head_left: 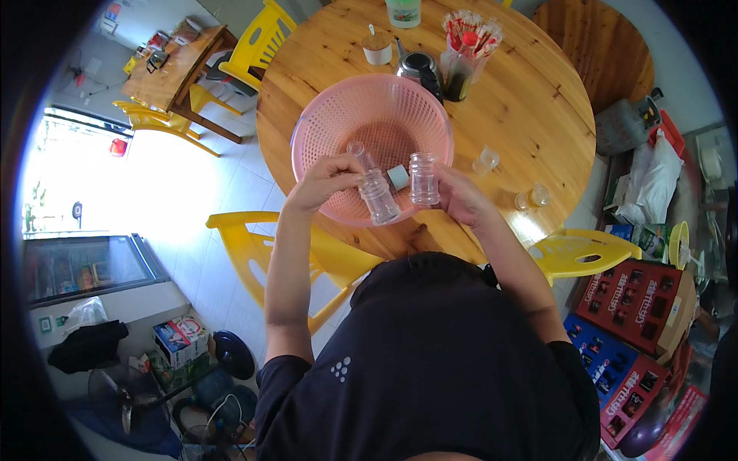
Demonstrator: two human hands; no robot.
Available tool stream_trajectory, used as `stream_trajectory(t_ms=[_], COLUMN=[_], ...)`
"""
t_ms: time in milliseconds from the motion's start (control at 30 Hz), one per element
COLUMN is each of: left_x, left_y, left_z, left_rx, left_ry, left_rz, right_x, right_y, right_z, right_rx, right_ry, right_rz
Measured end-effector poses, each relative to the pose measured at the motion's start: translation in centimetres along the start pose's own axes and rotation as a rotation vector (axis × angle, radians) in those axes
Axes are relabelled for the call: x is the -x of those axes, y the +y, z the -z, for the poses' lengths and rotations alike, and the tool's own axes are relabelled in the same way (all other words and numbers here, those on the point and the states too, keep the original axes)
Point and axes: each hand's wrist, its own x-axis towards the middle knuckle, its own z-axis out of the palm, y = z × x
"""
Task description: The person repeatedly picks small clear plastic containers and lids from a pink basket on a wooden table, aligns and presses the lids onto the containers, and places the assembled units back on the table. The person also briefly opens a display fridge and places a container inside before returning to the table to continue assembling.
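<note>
My left hand (332, 181) is closed on a clear ribbed jar (380, 201), tilted over the near rim of a pink perforated plastic basket (307, 146). My right hand (460, 196) grips a second clear jar (423, 180), held upright just to the right of the first. Behind my left fingers another clear container (358, 151) shows against the basket's inside; whether my hand touches it I cannot tell. Between the jars sits a small pale, squarish item (398, 177) in the basket. Right of the basket, a small clear cup (486, 160) and a clear jar (533, 197) lie on the table.
The round wooden table (530, 100) carries a metal kettle (419, 66), a lidded white pot (377, 52), a green-and-white tub (403, 14), a dark bottle with a red cap (460, 75) and wrapped sticks (478, 37). Yellow chairs (588, 253) stand close; drink cartons (626, 296) are stacked at right.
</note>
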Motion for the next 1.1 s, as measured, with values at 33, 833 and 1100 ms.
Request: stream_trajectory(t_ms=[33, 833, 1100], left_x=[-0.1, -0.6, 0.3], left_y=[0.5, 0.6, 0.0], left_z=[-0.6, -3.0, -2.8], left_rx=[-0.017, -0.038, 0.118], left_ry=[0.0, 0.079, 0.124], left_rz=[-0.027, -0.048, -0.038], right_x=[0.1, -1.0, -1.7], right_y=[0.2, -0.9, -1.0], right_z=[-0.2, 0.0, -0.3], right_rx=[-0.011, 0.183, 0.086], right_ry=[-0.047, -0.239, -0.203], right_rz=[0.0, 0.017, -0.056])
